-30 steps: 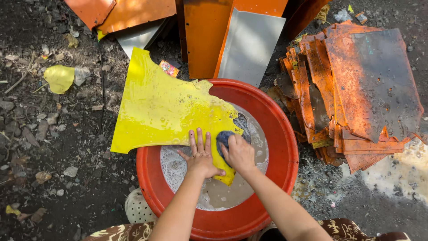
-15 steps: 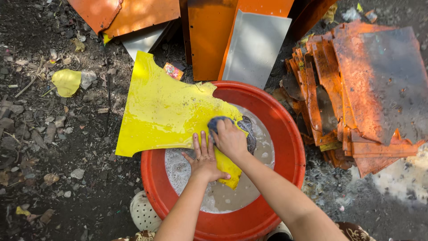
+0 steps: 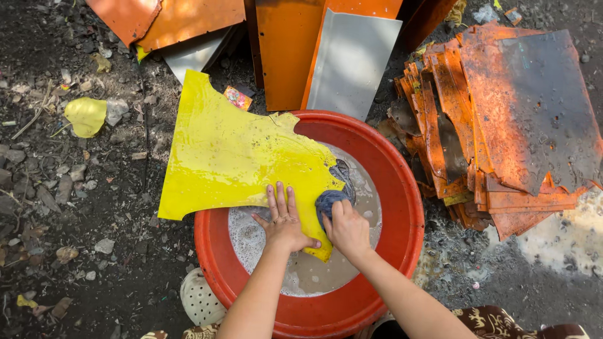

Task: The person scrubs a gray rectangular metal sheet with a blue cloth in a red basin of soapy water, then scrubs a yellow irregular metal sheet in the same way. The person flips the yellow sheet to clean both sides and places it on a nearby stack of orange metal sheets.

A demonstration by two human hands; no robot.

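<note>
**Scrubbing the yellow sheet over the red basin**

The right hand point(image 3: 347, 229) has slid back toward the sheet's lower edge, its fingers clenched on a dark scrubbing pad point(image 3: 330, 199). The left hand point(image 3: 284, 223) lies flat, fingers spread, pressing the yellow sheet point(image 3: 232, 157). That sheet rests across the red basin point(image 3: 402, 207) of soapy water, reaching out past its rim toward 10 o'clock. Rusty orange plates point(image 3: 502, 125) lie stacked at 2 o'clock.

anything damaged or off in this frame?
Yes. The yellow sheet is ragged-edged and overhangs the red basin. The stacked orange sheets on the right look rusted and jagged. Left hand presses the sheet; right hand holds a dark scrubber.
</note>
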